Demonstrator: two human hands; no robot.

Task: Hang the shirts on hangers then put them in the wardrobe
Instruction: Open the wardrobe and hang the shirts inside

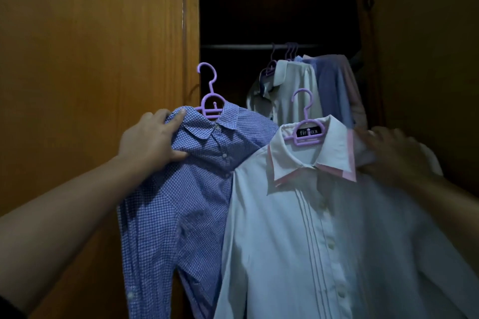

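My left hand (pixel 150 137) grips the shoulder of a blue checked shirt (pixel 181 202) on a purple hanger (pixel 210 96). My right hand (pixel 388 155) grips the shoulder of a white shirt with pink collar trim (pixel 324 241) on another purple hanger (pixel 304 122). Both shirts are held up in front of the open wardrobe (pixel 272 8), below its rail (pixel 246 46). Several shirts (pixel 305 90) hang on the rail on purple hangers, toward its right end.
A closed wooden wardrobe door (pixel 90 59) fills the left. The wardrobe's right side panel (pixel 373 59) stands at the right. The left stretch of the rail carries no hangers. The interior is dark.
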